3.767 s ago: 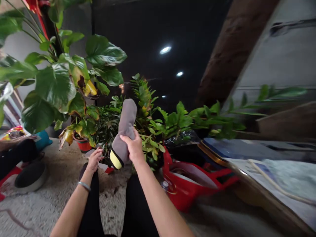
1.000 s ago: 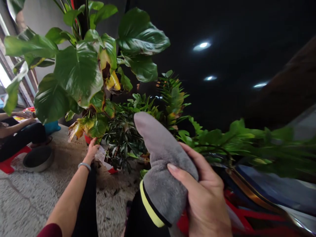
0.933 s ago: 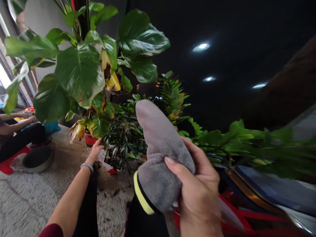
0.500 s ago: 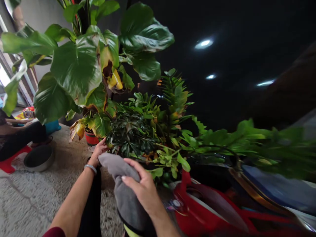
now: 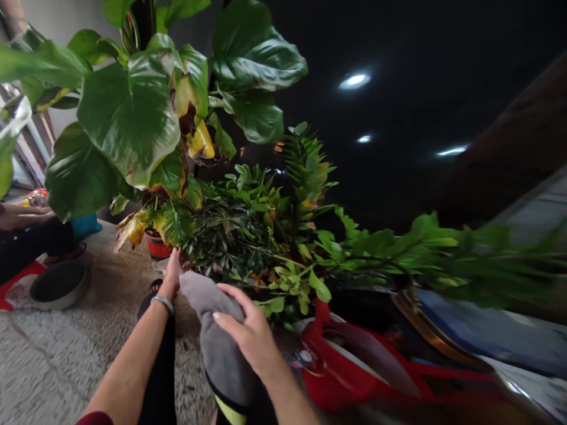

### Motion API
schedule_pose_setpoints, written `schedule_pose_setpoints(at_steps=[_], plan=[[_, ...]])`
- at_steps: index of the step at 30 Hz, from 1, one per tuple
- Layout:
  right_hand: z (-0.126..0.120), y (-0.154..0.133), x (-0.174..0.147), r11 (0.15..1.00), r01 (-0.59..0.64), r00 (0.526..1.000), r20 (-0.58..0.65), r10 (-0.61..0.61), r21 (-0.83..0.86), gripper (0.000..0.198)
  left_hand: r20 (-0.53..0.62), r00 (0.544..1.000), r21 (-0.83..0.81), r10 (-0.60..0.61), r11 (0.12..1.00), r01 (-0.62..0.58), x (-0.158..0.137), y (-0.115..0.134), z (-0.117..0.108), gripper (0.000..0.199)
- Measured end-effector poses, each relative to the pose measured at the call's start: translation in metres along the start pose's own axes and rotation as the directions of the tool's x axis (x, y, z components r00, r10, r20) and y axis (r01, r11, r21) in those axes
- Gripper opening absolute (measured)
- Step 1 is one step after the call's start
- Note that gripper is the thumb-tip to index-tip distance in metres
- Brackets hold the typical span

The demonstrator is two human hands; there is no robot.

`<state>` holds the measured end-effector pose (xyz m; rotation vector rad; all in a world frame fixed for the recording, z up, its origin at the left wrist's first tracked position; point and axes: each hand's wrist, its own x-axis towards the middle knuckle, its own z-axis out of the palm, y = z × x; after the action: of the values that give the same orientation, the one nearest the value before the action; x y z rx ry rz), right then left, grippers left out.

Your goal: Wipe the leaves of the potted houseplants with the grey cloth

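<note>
My right hand (image 5: 252,333) is wrapped round a soft grey fabric thing (image 5: 221,342) with a dark band and a yellow-green part at its lower end; its exact kind does not show. My left hand (image 5: 173,271), with a light bracelet at the wrist, reaches forward beside the narrow tip of the grey fabric. Its fingers look stretched out, partly seen edge-on, and no held thing shows in them. Just ahead of it are a red pot (image 5: 158,246) with yellowing leaves and a dark-leaved bushy plant (image 5: 225,239).
A tall broad-leaved plant (image 5: 128,118) hangs over the left side. A red bag (image 5: 328,372) stands at right, below green foliage (image 5: 398,242). On the concrete floor (image 5: 48,354) sits a grey basin (image 5: 62,286), near a seated person's leg (image 5: 35,251) and a red stool (image 5: 20,283).
The view has shifted slightly, so most things sit a little further left. My left hand has turned and its fingers look closer together. My right hand keeps its hold on the grey fabric thing.
</note>
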<state>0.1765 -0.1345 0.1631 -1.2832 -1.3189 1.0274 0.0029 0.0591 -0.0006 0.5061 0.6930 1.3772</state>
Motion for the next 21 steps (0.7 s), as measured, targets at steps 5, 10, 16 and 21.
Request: schedule_pose_setpoints(at_steps=[5, 10, 16, 21], plan=[[-0.048, -0.056, 0.029, 0.979, 0.199, 0.875, -0.46, -0.152, 0.055, 0.059, -0.119, 0.989, 0.085, 0.083, 0.994, -0.073, -0.002, -0.001, 0.004, 0.043], [0.003, -0.024, 0.095, 0.975, 0.204, 0.904, -0.4, -0.153, 0.087, 0.058, 0.006, 1.0, 0.03, -0.007, 1.0, 0.007, -0.014, 0.005, 0.01, 0.05], [0.03, 0.031, 0.002, 0.998, -0.062, 0.998, 0.023, 0.063, -0.03, 0.042, 0.031, 0.995, 0.002, -0.091, 0.996, 0.091, -0.018, 0.009, 0.001, 0.053], [-0.015, -0.032, -0.004, 0.998, 0.034, 0.989, -0.147, -0.025, 0.056, 0.054, 0.028, 0.999, -0.018, -0.036, 0.999, 0.037, -0.016, 0.011, -0.001, 0.041]])
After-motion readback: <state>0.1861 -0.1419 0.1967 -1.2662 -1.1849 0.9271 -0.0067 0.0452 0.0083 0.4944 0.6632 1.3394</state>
